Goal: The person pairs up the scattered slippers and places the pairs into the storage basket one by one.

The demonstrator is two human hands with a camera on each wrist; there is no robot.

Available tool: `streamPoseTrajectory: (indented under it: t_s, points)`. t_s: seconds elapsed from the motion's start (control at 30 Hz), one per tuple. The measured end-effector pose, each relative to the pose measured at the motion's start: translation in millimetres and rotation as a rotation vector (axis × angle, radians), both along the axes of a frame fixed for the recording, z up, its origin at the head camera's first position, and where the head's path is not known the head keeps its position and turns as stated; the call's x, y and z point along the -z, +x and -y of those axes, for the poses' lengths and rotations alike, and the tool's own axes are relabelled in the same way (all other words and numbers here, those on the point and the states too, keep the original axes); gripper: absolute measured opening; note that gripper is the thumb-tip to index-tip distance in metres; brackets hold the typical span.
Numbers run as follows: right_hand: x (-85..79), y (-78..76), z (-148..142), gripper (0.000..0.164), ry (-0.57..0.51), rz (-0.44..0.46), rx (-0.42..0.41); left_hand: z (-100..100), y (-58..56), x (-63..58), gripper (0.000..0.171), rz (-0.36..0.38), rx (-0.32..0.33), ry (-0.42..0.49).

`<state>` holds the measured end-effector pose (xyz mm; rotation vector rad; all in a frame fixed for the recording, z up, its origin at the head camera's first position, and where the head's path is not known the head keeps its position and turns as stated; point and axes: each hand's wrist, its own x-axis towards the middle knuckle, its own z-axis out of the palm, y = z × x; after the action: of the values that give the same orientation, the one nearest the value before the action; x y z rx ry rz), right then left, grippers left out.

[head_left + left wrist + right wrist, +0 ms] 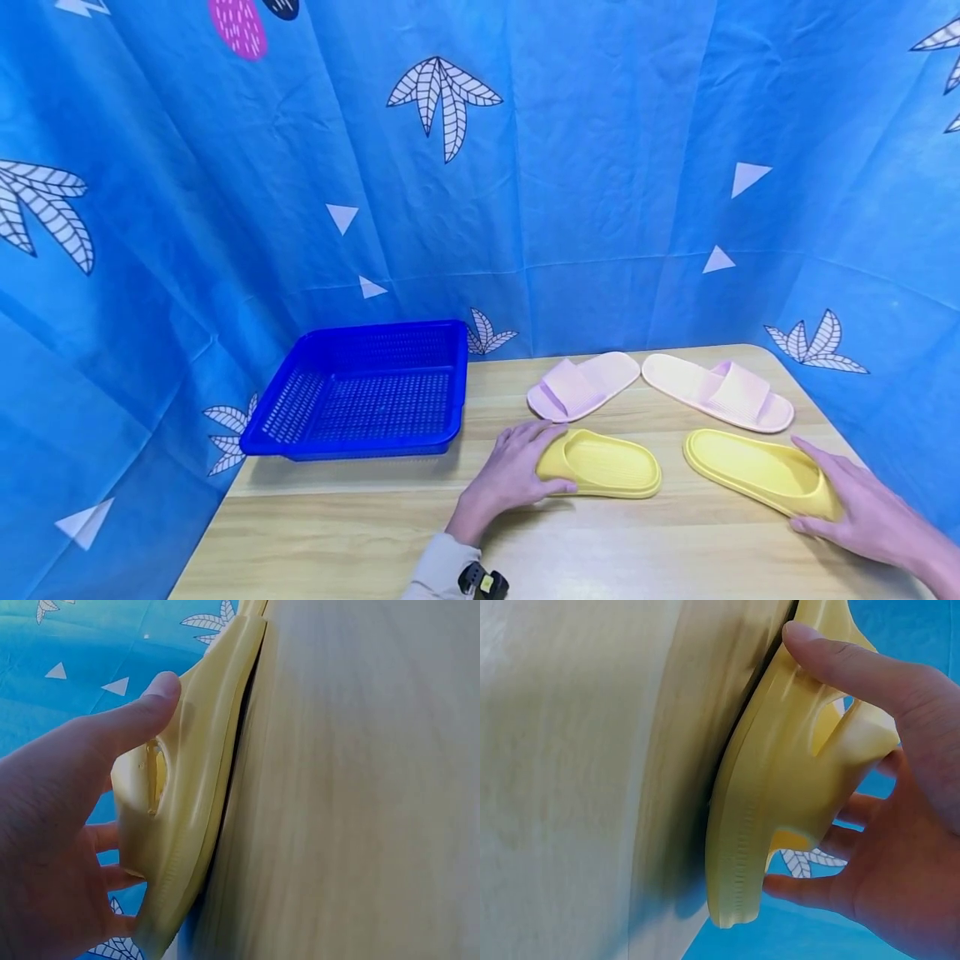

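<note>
Two yellow slippers lie on the table, toes pointing away from each other. My left hand [517,468] grips the left yellow slipper [615,467] by its toe end; the left wrist view has the thumb [154,705] on the near side and the other fingers beyond the upper. At the right, my right hand [866,507] holds the right yellow slipper [753,467] around its toe end. In the right wrist view its thumb [832,656] presses the side of the slipper, with the fingers partly hidden behind it. Both soles are at the tabletop.
Behind the yellow pair lie two pink slippers, a left one [611,375] and a right one [678,379], heels nearly meeting. A blue perforated basket [360,447] stands at the table's left. Blue patterned cloth [600,167] hangs around the wooden table [337,533].
</note>
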<state>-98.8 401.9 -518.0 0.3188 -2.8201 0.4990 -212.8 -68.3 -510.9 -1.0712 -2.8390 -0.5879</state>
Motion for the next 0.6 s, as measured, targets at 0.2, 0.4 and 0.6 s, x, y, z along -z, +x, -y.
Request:
streamPoseTrajectory:
  t_s: [0.2,0.4,0.6]
  points:
    - [0.0,-2.8,-2.0,0.122,0.020,-0.004,-0.006,-1.9,-2.2,1.0,0.097,-0.016,-0.009,-0.048]
    - [0.4,-6.7,-4.9,0.121,0.028,0.021,-0.008,-2.1,-1.3,2.5,0.104,-0.010,-0.020,-0.082]
    - [5.8,-8.0,-7.5,0.119,0.034,0.023,-0.010,-2.6,-1.0,5.3,0.109,-0.011,-0.023,-0.105]
